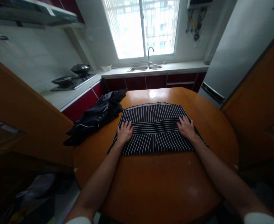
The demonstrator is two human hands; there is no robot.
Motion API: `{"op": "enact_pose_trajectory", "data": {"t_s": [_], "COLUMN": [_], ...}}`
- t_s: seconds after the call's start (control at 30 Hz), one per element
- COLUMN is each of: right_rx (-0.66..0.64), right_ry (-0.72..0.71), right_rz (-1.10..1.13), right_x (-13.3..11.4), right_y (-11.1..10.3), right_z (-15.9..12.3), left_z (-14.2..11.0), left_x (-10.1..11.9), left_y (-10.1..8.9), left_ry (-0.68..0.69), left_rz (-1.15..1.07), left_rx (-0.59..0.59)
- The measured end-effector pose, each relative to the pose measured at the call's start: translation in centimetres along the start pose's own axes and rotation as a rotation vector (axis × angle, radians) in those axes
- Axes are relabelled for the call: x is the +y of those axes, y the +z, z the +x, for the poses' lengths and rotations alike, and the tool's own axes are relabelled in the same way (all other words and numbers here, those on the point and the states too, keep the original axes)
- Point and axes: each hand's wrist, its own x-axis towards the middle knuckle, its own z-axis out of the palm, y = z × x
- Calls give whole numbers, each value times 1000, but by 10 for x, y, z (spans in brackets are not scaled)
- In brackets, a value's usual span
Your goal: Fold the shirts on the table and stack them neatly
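Note:
A black garment with white stripes (154, 143) lies flat on the round wooden table (162, 183). Its stripes run up and down at the top and bottom, with a band of crosswise stripes between, and small buttons show along the middle. On its left side rests my left hand (125, 133), palm down with the fingers spread. My right hand (186, 127) lies likewise on the right side, fingers apart. Both hands touch the cloth near the crosswise band and grasp nothing.
Dark crumpled clothing (97, 116) is heaped at the table's left edge. Beyond stand a counter with a sink (139, 68), a faucet (148, 56) and a stove with pans (63, 81). A refrigerator (237, 46) is at the right. Bags (40, 186) sit low at the left.

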Motion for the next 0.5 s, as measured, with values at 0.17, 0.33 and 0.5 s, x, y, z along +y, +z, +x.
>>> {"op": "enact_pose_trajectory", "data": {"t_s": [0.17,0.33,0.5], "right_rx": [54,-119,-166], "right_ry": [-235,-503,-485], "right_rz": [76,171,149], "right_x": [-58,-108,-105], "right_y": [-14,-8,-5], "right_z": [-36,-73,-77], "left_z": [-19,-61,-75], "left_x": [47,104,109], "left_y": [-11,5,21], "left_ry": [223,557,623], "left_rz": [-28,-94,-2], "left_rx": [63,-72,-70]}}
